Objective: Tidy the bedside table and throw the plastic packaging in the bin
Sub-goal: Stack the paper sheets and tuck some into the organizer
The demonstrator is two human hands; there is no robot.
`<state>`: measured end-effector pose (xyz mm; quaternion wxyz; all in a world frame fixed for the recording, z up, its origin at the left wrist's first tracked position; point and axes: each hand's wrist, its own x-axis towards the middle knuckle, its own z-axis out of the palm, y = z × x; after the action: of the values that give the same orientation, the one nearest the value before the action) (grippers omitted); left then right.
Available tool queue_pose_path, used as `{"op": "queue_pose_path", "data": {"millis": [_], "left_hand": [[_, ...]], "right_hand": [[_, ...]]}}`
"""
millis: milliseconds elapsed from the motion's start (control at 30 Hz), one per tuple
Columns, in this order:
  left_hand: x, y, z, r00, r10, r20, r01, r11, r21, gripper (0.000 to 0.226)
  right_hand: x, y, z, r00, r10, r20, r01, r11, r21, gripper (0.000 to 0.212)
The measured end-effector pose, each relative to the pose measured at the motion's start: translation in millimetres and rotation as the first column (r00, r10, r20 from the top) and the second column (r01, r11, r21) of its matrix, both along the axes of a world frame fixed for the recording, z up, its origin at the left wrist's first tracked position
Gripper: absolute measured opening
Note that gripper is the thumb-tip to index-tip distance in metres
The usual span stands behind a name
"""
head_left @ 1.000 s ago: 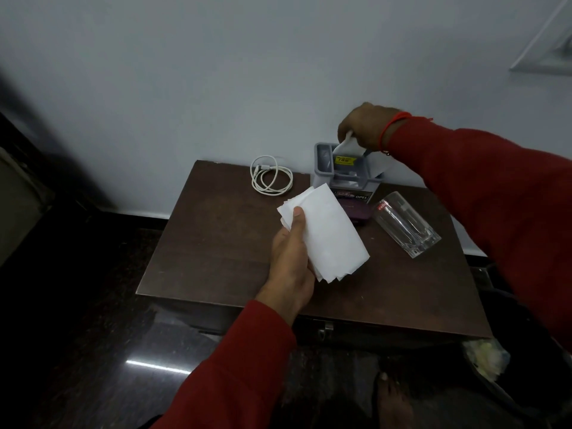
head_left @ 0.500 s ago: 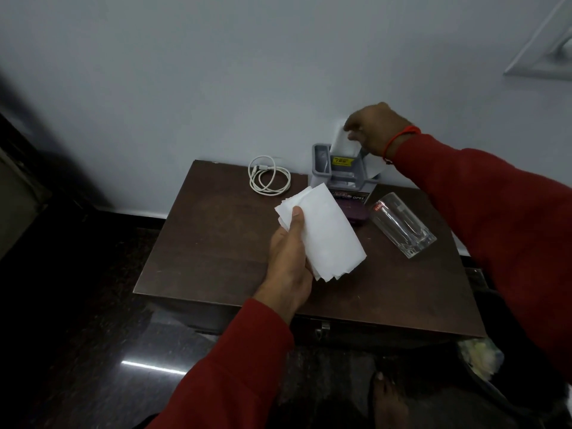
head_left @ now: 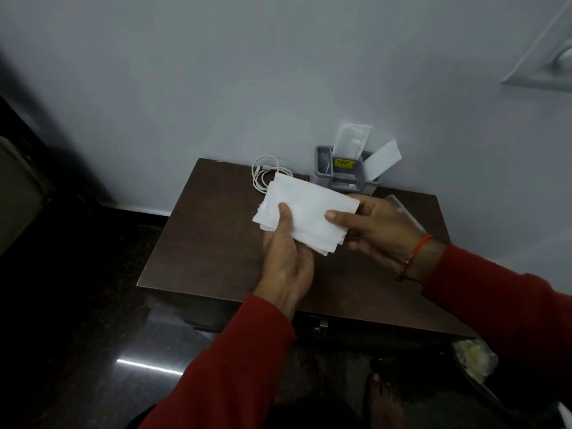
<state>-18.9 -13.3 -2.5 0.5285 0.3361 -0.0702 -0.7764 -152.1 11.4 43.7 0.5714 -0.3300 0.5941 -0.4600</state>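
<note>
Together, left hand (head_left: 286, 258) and right hand (head_left: 376, 230) pinch the white tissues (head_left: 305, 213).

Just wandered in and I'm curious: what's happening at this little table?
A person in red sleeves is tidying a dark wooden bedside table. Both the left hand and the right hand hold a stack of white tissues above it. At the back by the wall, a grey organiser holds clear plastic packaging and a white slip, with a coiled white cable beside it. A clear glass lies mostly hidden behind the right hand.
</note>
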Motion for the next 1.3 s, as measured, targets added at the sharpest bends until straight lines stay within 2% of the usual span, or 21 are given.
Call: {"op": "queue_pose_path", "data": {"millis": [67,167,233,300,367,500,567,667,800,933,1033,1100,1167,1233,1267,1300], "left_hand": [[-1.0,-0.1,0.8,1.000,-0.012,0.002,0.012,1.000,-0.015,0.041],[-1.8,0.7,1.2,0.994,-0.087,0.060,0.088,0.996,-0.022,0.043],[-1.1,1.9,1.4,0.984,-0.135,0.114,0.136,0.991,-0.004,0.045],[1.1,2.5,0.0,0.975,-0.166,0.151,0.168,0.986,-0.004,0.046],[3.4,2.8,-1.0,0.969,-0.180,0.166,0.185,0.983,-0.013,0.045],[6.7,1.4,-0.4,0.962,-0.211,0.172,0.221,0.975,-0.037,0.036],[8.4,0.9,0.2,0.959,-0.227,0.173,0.236,0.971,-0.037,0.035],[10.4,-0.2,0.3,0.956,-0.242,0.163,0.250,0.968,-0.027,0.039],[14.5,-1.5,2.6,0.949,-0.258,0.180,0.266,0.964,-0.021,0.043],[16.8,-1.8,3.6,0.947,-0.261,0.186,0.269,0.963,-0.019,0.045],[16.2,-0.8,3.0,0.941,-0.266,0.210,0.276,0.961,-0.018,0.044],[15.6,-0.8,2.7,0.939,-0.253,0.234,0.266,0.963,-0.027,0.041],[14.4,-1.8,2.0,0.942,-0.241,0.235,0.256,0.966,-0.033,0.041],[12.2,-2.5,2.7,0.956,-0.230,0.184,0.238,0.971,-0.024,0.043],[11.1,-2.0,4.2,0.966,-0.222,0.134,0.226,0.974,-0.009,0.047],[10.7,-1.8,5.8,0.975,-0.211,0.069,0.211,0.978,0.006,0.051]], "right_hand": [[0.0,-3.3,-0.2,0.992,-0.106,0.062,0.108,0.994,-0.029,0.035],[-8.0,-15.3,9.6,0.973,-0.230,0.022,0.231,0.965,-0.121,0.028],[-23.0,-30.8,20.4,0.935,-0.315,-0.163,0.273,0.932,-0.237,0.025],[-42.4,-53.1,30.4,0.793,-0.369,-0.485,0.217,0.915,-0.342,0.028],[-55.7,-74.0,35.7,0.659,-0.379,-0.650,0.180,0.918,-0.353,0.030],[-56.3,-103.3,31.8,0.582,-0.391,-0.712,0.174,0.916,-0.361,0.030],[-54.4,-111.9,27.7,0.575,-0.415,-0.705,0.183,0.905,-0.383,0.030],[-56.5,-119.6,21.6,0.616,-0.456,-0.643,0.229,0.884,-0.408,0.034],[-60.8,-125.5,11.7,0.691,-0.470,-0.549,0.296,0.877,-0.378,0.026],[-71.3,-123.5,4.6,0.596,-0.407,-0.693,0.301,0.913,-0.276,0.029],[-70.3,-113.0,13.9,0.482,-0.381,-0.789,0.216,0.925,-0.314,0.032],[-64.9,-103.5,25.3,0.466,-0.369,-0.804,0.094,0.924,-0.370,0.030],[-52.5,-89.1,37.0,0.548,-0.293,-0.783,-0.080,0.914,-0.398,0.026],[-33.7,-69.9,43.7,0.594,-0.113,-0.797,-0.301,0.887,-0.350,0.023],[-23.5,-60.0,44.6,0.631,-0.020,-0.776,-0.373,0.869,-0.325,0.022],[-14.1,-50.7,44.0,0.706,0.064,-0.706,-0.387,0.869,-0.309,0.022]]}}
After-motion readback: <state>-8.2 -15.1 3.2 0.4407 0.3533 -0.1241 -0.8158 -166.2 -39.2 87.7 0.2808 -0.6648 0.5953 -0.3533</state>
